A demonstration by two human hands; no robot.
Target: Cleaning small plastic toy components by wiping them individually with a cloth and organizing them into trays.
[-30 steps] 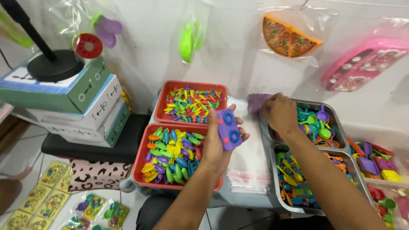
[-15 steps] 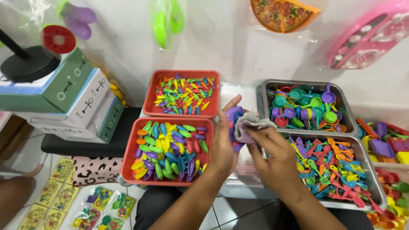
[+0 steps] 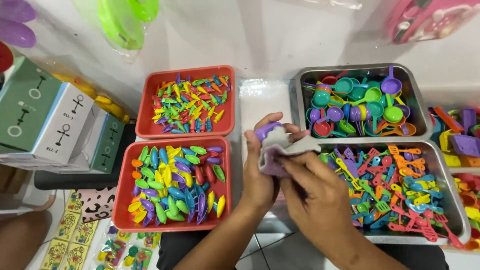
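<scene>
1. The left hand [image 3: 260, 170] holds a purple toy [image 3: 265, 131]. Its fingers curl around the toy from behind.
2. The right hand [image 3: 320, 195] pinches a clear bag [image 3: 285, 150] and presses it over the toy. Most of the toy is hidden by the bag and the fingers.
3. The toy and bag are up in the air, in the middle, between the red trays and the metal trays.
4. Under the hands lies a stack of clear bags [image 3: 260, 97].
5. The near red tray [image 3: 120, 212] is full of fat little toy spoons in many colours. It sits just left of the left hand.
6. The far red tray [image 3: 145, 117] holds thin little pointy bits in many colours.
7. The far metal tray [image 3: 305, 82] holds small toy pots and ladles, mostly teal, green and purple.
8. The near metal tray [image 3: 452, 200] holds tiny toy spatulas and forks. It is right beside the right hand.
9. Boxes [image 3: 55, 120] are stacked at the left.
10. More bright toys [image 3: 460, 137] lie at the far right edge.
</scene>
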